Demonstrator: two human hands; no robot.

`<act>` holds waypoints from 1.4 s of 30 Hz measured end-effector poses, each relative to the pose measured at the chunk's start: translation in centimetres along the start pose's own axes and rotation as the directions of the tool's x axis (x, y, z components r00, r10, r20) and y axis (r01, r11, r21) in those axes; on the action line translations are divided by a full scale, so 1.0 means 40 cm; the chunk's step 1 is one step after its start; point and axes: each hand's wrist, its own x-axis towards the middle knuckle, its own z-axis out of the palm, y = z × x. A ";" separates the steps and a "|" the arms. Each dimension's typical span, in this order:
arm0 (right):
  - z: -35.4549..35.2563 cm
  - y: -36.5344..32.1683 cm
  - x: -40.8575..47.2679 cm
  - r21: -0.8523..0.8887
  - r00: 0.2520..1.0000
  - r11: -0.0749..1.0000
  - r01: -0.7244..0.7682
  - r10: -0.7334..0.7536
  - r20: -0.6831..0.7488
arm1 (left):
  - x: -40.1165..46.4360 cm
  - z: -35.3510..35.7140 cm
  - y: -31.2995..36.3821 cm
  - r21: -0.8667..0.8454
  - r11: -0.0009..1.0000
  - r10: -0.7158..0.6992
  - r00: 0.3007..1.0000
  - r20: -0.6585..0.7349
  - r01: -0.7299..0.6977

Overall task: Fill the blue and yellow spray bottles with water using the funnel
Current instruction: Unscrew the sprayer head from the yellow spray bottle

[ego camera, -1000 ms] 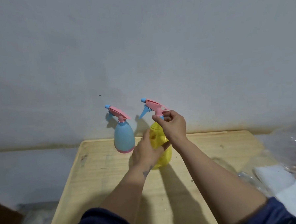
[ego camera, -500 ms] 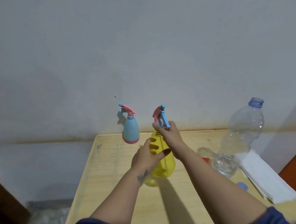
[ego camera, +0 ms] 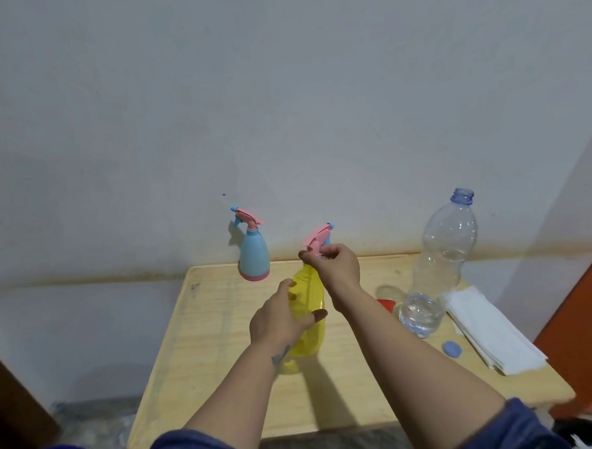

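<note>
The yellow spray bottle (ego camera: 309, 299) stands mid-table, and my left hand (ego camera: 280, 319) is wrapped around its body. My right hand (ego camera: 338, 268) grips its pink and blue spray head (ego camera: 317, 238) at the neck; the head points up and to the right. The blue spray bottle (ego camera: 253, 257), with its own pink head on, stands upright at the table's back edge against the wall. A red object that may be the funnel (ego camera: 386, 305) peeks out behind my right forearm, mostly hidden.
A large clear plastic bottle (ego camera: 440, 264), uncapped, with a little water at the bottom, stands at the right. Its blue cap (ego camera: 451, 349) lies in front of it. A stack of white paper towels (ego camera: 489, 334) sits at the wooden table's (ego camera: 206, 366) right edge.
The spray head has turned under my right hand, from pointing left to pointing up and right. The view has drawn back, bringing the clear bottle and paper towels into sight.
</note>
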 end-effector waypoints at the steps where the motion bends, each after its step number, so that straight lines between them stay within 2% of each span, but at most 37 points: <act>1: -0.009 0.002 0.001 0.002 0.999 1.000 0.014 -0.014 0.028 | -0.004 0.004 0.000 -0.004 1.000 -0.003 1.000 0.002 0.003; 4: -0.045 0.004 0.000 -0.073 0.985 0.995 0.063 -0.050 0.163 | -0.017 0.017 -0.003 -0.031 0.999 -0.016 1.000 0.019 0.016; 8: -0.079 0.012 0.004 -0.023 0.969 0.999 0.047 -0.040 0.244 | -0.031 0.043 0.015 0.011 1.000 -0.015 1.000 0.017 0.015; 12: -0.086 0.032 0.011 -0.090 0.982 0.994 0.067 -0.049 0.182 | -0.039 0.061 0.033 0.020 1.000 -0.014 1.000 -0.001 0.014; 16: -0.101 0.006 0.037 0.041 0.994 0.996 0.076 -0.079 0.081 | -0.045 0.073 0.015 -0.013 1.000 -0.021 1.000 0.010 0.021; 20: -0.142 -0.063 0.104 0.046 0.993 0.992 0.116 -0.117 0.022 | -0.062 0.093 -0.027 -0.036 0.996 -0.085 0.996 0.025 0.085; 28: -0.215 -0.073 0.172 0.181 0.990 0.977 -0.116 0.100 0.097 | -0.055 0.102 -0.057 -0.065 0.992 -0.111 0.992 -0.052 0.107; 31: -0.224 -0.057 0.184 0.203 0.987 0.967 -0.152 0.136 0.088 | -0.050 0.098 -0.080 -0.045 0.991 -0.130 0.990 -0.062 0.127; 33: -0.229 -0.053 0.191 0.166 0.986 0.974 -0.151 0.136 0.097 | -0.046 0.094 -0.094 -0.047 0.988 -0.153 0.985 -0.077 0.149; 37: -0.211 0.006 0.186 -0.048 0.974 0.983 -0.177 0.182 0.138 | -0.031 0.099 -0.093 -0.104 0.983 -0.162 0.980 -0.115 0.151; 42: -0.172 0.151 0.134 -0.310 0.935 0.921 -0.235 0.302 0.188 | -0.011 0.116 -0.083 -0.169 0.978 -0.144 0.982 -0.124 0.122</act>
